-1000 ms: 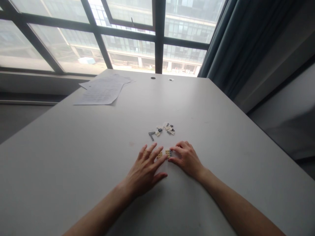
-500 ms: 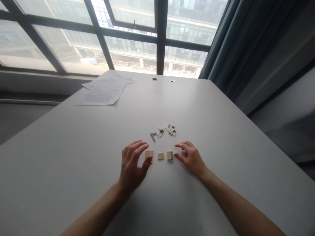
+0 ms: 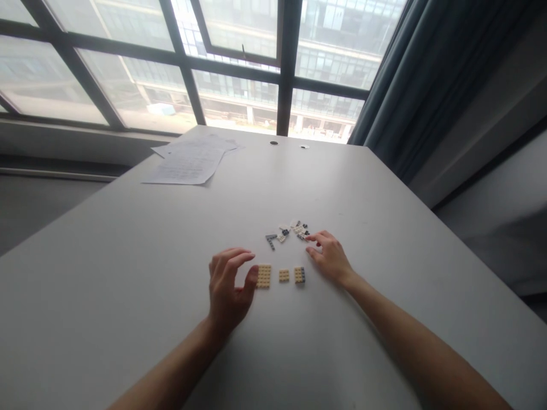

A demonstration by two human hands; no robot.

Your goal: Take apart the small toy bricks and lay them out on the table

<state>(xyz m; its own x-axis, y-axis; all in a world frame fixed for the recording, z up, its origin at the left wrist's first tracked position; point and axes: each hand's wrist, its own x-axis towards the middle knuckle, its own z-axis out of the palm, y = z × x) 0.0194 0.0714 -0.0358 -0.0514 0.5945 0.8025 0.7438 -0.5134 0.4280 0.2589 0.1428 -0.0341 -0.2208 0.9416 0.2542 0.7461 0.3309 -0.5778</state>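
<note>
Three tan studded pieces lie in a row: a larger tan plate (image 3: 264,276) at left, a small tan piece (image 3: 284,276) in the middle, and a tan and grey block (image 3: 299,275) at right. My left hand (image 3: 231,285) is beside the larger plate, thumb at its left edge, fingers apart and holding nothing. Farther back is a pile of small white, grey and black pieces (image 3: 298,229). My right hand (image 3: 331,257) reaches to the pile's right edge, index fingertip at a piece, thumb apart. An angled grey piece (image 3: 270,240) lies left of the pile.
The white table (image 3: 171,228) stretches to a window (image 3: 239,97). Printed papers (image 3: 188,162) lie at its far left. Two round holes are near the far edge. A dark curtain (image 3: 410,91) hangs at the right.
My right hand has moved away from the tan and grey block, forward to the pile. My left hand has shifted slightly left, off the larger plate. The camera view has shifted a little.
</note>
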